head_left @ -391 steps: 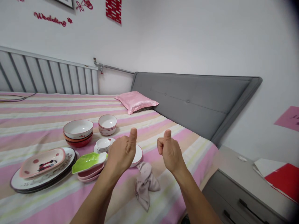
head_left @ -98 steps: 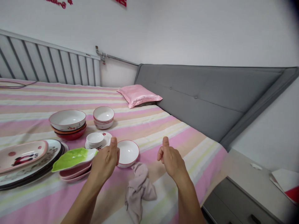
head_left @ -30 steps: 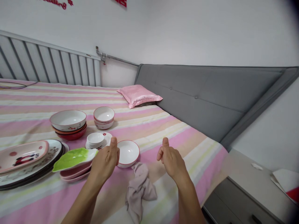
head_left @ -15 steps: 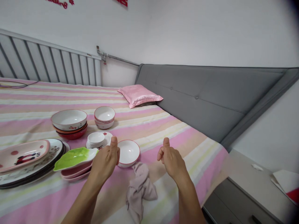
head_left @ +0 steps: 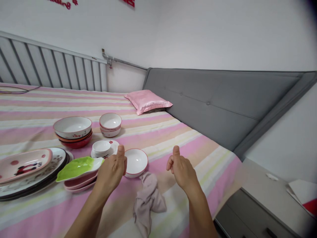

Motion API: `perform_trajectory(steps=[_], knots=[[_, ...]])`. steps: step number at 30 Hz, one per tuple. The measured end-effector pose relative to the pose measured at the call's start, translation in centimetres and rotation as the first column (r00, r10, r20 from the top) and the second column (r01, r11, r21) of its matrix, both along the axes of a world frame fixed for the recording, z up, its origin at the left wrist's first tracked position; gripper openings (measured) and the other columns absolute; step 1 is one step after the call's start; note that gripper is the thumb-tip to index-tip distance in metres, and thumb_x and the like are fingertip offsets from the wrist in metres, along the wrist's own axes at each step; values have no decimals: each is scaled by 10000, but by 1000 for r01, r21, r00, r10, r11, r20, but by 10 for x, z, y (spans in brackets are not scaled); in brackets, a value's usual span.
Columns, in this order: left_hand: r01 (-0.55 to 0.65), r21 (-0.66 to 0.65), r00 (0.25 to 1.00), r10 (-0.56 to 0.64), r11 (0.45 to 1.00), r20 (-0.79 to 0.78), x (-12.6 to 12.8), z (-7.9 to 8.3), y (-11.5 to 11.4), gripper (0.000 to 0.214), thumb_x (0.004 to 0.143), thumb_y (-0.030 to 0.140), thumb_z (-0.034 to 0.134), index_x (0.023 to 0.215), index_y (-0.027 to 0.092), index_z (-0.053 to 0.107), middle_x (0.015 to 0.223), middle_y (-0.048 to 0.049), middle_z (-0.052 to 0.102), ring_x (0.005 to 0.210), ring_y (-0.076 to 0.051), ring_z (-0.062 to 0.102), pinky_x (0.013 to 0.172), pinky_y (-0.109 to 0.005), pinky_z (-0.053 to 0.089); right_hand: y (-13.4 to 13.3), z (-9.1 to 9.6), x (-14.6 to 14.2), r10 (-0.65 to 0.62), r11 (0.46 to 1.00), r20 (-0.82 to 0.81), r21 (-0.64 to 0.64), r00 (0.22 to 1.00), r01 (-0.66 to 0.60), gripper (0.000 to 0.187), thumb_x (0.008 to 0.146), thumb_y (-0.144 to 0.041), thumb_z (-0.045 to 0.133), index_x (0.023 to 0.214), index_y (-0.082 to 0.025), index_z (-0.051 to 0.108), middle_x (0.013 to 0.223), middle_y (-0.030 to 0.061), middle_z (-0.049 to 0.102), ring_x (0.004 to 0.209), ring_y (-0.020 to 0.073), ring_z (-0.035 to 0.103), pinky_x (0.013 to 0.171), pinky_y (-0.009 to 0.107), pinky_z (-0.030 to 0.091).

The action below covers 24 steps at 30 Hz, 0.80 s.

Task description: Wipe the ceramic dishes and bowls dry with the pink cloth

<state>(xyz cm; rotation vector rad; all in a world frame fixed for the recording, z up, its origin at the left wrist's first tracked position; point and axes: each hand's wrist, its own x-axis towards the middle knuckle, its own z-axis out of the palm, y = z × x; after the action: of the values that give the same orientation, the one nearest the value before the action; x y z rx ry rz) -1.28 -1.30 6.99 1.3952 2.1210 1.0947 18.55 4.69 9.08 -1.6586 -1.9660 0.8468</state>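
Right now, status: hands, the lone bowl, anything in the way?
Left hand, right hand: raised, thumbs up, no object visible in either. White bowl upright on bedspread, partly hidden by left hand. Crumpled cloth close in front of bowl.

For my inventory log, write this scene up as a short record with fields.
Left hand: thumb up, loosely fisted; overlaps the lone red-rimmed bowl in view, contact unclear
Right hand: thumb up, loosely fisted, apart from the dishes
Cloth: crumpled, on the near side of that bowl
Leaf-shaped dish: green and white, stacked on pink dishes
Bowl stacks: large bowls and smaller bowls, farther back
Surface: striped bedspread
Background: pink pillow, gray headboard
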Motion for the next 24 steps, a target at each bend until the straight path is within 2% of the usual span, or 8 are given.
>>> perform_trajectory(steps=[24], knots=[[2,-4,1000,-2,1000,-11,0,-1,1,717,835,644,-4,372,205,324,408,-24,410,477,-173,399,529,-291,248,2,0,-1,-10,1000,30,-4,1000,10,830,821,-659,-107,497,-216,516,600,46,594,644,189,563,638,301,385]])
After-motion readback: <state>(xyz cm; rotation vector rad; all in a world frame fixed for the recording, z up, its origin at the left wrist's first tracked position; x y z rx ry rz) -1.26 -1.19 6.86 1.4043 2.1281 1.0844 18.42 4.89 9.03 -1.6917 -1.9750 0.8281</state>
